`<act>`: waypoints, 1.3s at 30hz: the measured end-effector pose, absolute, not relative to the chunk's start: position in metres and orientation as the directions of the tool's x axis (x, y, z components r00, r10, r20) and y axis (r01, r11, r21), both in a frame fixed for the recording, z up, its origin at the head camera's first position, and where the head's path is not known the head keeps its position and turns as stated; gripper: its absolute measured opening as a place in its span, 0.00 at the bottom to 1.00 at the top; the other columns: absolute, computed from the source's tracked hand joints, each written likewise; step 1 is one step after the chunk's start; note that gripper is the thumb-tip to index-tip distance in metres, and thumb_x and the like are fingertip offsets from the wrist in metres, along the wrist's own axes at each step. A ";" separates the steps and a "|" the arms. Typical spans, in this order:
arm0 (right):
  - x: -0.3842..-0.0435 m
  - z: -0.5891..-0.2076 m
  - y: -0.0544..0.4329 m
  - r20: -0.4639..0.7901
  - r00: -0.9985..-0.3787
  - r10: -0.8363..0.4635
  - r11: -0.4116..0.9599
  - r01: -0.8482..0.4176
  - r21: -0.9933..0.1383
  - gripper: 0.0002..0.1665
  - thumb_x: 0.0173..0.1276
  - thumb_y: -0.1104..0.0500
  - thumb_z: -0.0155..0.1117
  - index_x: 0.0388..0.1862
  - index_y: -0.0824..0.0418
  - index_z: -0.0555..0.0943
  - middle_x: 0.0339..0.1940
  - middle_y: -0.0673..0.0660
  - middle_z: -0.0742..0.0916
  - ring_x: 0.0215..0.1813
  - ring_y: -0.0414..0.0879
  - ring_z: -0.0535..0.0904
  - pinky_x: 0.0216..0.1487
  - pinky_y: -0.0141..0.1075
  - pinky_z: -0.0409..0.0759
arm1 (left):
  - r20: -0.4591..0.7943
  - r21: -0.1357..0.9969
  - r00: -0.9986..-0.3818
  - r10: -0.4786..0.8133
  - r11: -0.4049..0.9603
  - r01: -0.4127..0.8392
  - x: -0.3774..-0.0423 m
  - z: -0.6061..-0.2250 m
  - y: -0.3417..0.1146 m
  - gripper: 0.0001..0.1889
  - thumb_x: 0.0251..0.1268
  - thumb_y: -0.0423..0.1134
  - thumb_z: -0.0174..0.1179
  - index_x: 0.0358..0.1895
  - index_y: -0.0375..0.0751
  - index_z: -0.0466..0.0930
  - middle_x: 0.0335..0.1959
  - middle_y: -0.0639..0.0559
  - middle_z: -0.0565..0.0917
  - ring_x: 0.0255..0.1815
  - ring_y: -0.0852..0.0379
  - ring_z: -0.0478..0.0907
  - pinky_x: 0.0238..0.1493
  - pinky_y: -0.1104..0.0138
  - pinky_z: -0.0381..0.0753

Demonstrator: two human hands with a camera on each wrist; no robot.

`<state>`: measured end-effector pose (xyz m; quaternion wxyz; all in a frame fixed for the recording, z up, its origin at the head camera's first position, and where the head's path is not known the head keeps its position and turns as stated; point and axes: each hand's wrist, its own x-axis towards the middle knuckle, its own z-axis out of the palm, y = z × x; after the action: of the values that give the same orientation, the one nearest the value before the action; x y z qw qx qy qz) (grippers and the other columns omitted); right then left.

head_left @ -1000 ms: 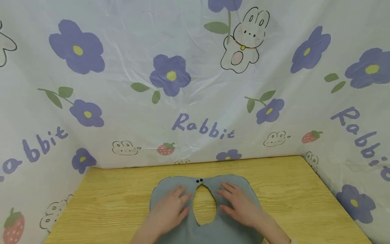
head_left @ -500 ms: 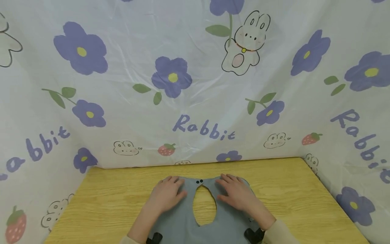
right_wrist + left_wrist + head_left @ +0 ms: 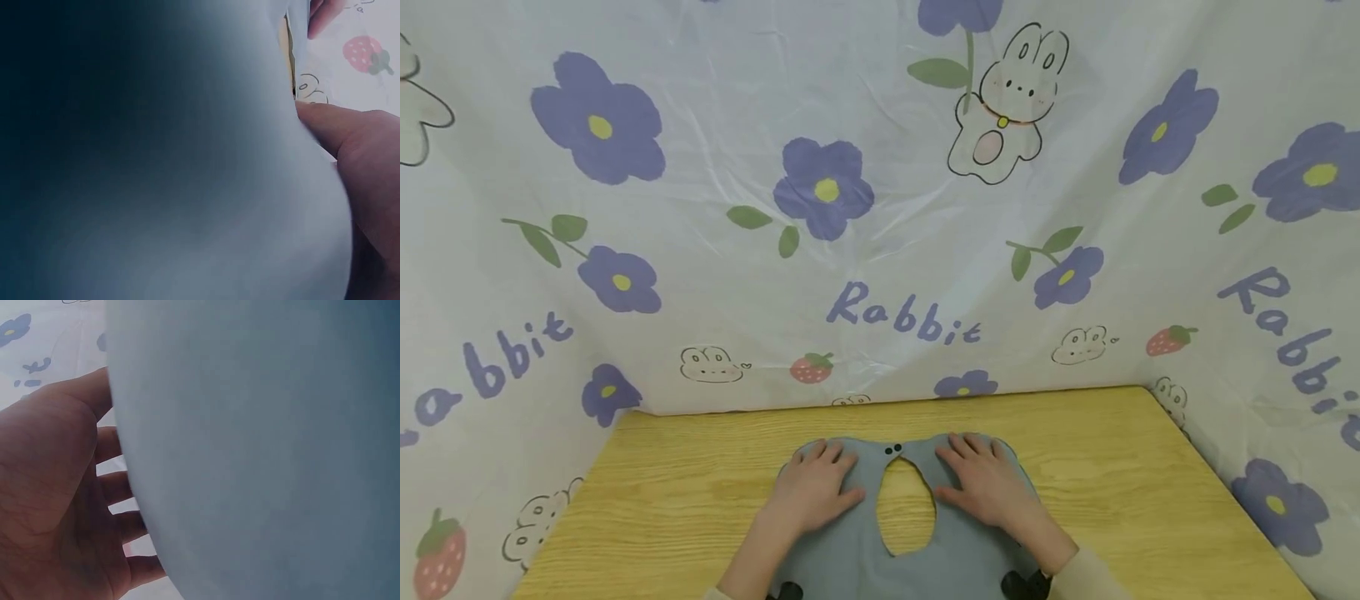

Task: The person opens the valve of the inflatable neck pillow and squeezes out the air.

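A grey-blue bib (image 3: pixel 898 579) lies spread on the table, its oval neck opening in the middle and two black snaps (image 3: pixel 892 449) fastened above it. My left hand (image 3: pixel 812 493) rests with spread fingers on its upper left part, fingertips near the far edge. On the upper right part lies my right hand (image 3: pixel 988 485), fingers also spread and close to the far edge. In the left wrist view the bib's fabric (image 3: pixel 250 450) fills most of the picture and covers the fingertips. Fabric hides most of the right hand's fingers in the right wrist view.
The wood-grain table (image 3: pixel 685 492) extends on both sides of the bib. A white cloth (image 3: pixel 730 317) printed with purple flowers, rabbits and strawberries stands behind and along both sides. Black wrist cameras (image 3: pixel 1026 586) sit below the forearms.
Both hands have slid away from me over the bib, from beside the neck opening to its upper corners, then nearly stopped. The bib stays spread in about the same place.
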<state>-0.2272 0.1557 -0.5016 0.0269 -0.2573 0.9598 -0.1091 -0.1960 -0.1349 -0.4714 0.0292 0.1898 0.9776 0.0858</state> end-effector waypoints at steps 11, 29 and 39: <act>-0.224 -0.504 0.155 0.018 -0.871 -0.490 0.845 -0.480 -0.237 0.34 0.76 0.40 0.62 0.72 0.58 0.76 0.75 0.65 0.72 0.76 0.65 0.64 0.70 0.71 0.58 | -0.045 0.204 -0.928 0.371 0.912 0.355 -0.196 -0.477 -0.134 0.29 0.72 0.56 0.63 0.68 0.42 0.79 0.69 0.40 0.75 0.72 0.35 0.67 0.67 0.34 0.65; -0.205 -0.502 0.161 0.108 -0.856 -0.505 0.828 -0.516 -0.221 0.31 0.76 0.42 0.63 0.70 0.58 0.78 0.73 0.65 0.75 0.74 0.65 0.66 0.68 0.71 0.61 | 0.001 0.225 -0.925 0.380 0.901 0.371 -0.170 -0.464 -0.136 0.28 0.71 0.55 0.64 0.68 0.43 0.79 0.70 0.41 0.74 0.73 0.33 0.66 0.67 0.30 0.61; -0.202 -0.507 0.163 0.081 -0.872 -0.483 0.839 -0.487 -0.243 0.31 0.76 0.43 0.64 0.70 0.57 0.78 0.73 0.65 0.74 0.75 0.65 0.65 0.69 0.71 0.60 | 0.016 0.223 -0.924 0.381 0.900 0.375 -0.163 -0.474 -0.139 0.27 0.71 0.55 0.65 0.66 0.42 0.81 0.68 0.40 0.76 0.72 0.33 0.68 0.64 0.30 0.65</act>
<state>-0.2020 0.1633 -0.5070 -0.0082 -0.2529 0.9588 -0.1288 -0.1626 -0.1395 -0.4740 0.0139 0.1941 0.9745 0.1117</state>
